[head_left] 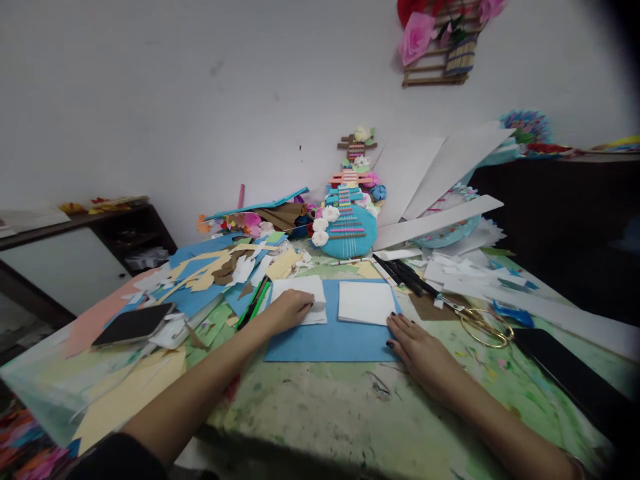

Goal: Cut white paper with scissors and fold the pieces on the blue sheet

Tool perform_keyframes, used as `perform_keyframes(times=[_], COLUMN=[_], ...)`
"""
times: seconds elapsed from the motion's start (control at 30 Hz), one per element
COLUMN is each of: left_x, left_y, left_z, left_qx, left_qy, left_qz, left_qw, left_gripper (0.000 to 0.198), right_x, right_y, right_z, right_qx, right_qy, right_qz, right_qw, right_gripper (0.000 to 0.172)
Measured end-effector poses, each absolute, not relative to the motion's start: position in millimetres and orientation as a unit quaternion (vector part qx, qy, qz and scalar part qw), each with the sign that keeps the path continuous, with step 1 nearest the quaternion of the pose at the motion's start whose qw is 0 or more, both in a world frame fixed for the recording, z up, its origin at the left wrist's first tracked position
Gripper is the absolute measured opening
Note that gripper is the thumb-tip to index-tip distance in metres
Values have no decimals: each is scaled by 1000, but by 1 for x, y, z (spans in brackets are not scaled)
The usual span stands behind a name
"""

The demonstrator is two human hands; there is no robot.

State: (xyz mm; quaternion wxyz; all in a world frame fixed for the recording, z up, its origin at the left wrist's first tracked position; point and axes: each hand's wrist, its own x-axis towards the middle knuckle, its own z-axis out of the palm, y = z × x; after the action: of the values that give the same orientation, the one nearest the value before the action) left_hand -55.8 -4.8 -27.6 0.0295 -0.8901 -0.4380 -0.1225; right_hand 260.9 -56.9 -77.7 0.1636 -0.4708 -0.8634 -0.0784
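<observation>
A blue sheet of paper (334, 337) lies flat on the table in front of me. Two white paper squares rest on its far half, one on the left (306, 288) and one on the right (366, 302). My left hand (289, 310) lies on the near edge of the left square, fingers curled down onto it. My right hand (416, 347) rests flat at the blue sheet's right edge, fingers stretched out and together, holding nothing.
Gold-handled scissors (483, 324) lie to the right, black pens (403, 275) behind the sheet, a green cutter (254, 301) to its left. A dark phone (134, 323) sits on paper scraps at left. A blue paper guitar (349, 223) leans on the wall.
</observation>
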Motion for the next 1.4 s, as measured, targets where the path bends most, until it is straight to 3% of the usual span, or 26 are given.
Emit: perform_keyframes(times=[0.2, 0.37, 0.5, 0.73, 0.93, 1.4], left_x=[-16, 53, 81, 77, 77, 22], left_y=[10, 5, -5, -8, -16, -31], left_z=[-14, -33, -55, -60, -62, -52], left_qx=[-833, -897, -912, -905, -908, -894], left_qy=[-433, -304, -300, -255, -240, -318], left_qz=[-301, -197, -124, -199, -221, -250], left_qw=[171, 252, 252, 275, 263, 190], left_gripper=[24, 21, 15, 21, 21, 16], right_x=[261, 264, 268, 260, 253, 265], right_y=[-57, -59, -58, -45, -28, -25], right_z=[-70, -63, -58, -49, -51, -58], right_qx=[-474, -507, -514, -490, -421, -416], right_qy=[-862, -836, -820, -849, -871, -875], right_qz=[-56, 21, 77, -22, -111, -45], right_qw=[169, 209, 239, 199, 229, 243], right_gripper=[41, 50, 64, 50, 34, 31])
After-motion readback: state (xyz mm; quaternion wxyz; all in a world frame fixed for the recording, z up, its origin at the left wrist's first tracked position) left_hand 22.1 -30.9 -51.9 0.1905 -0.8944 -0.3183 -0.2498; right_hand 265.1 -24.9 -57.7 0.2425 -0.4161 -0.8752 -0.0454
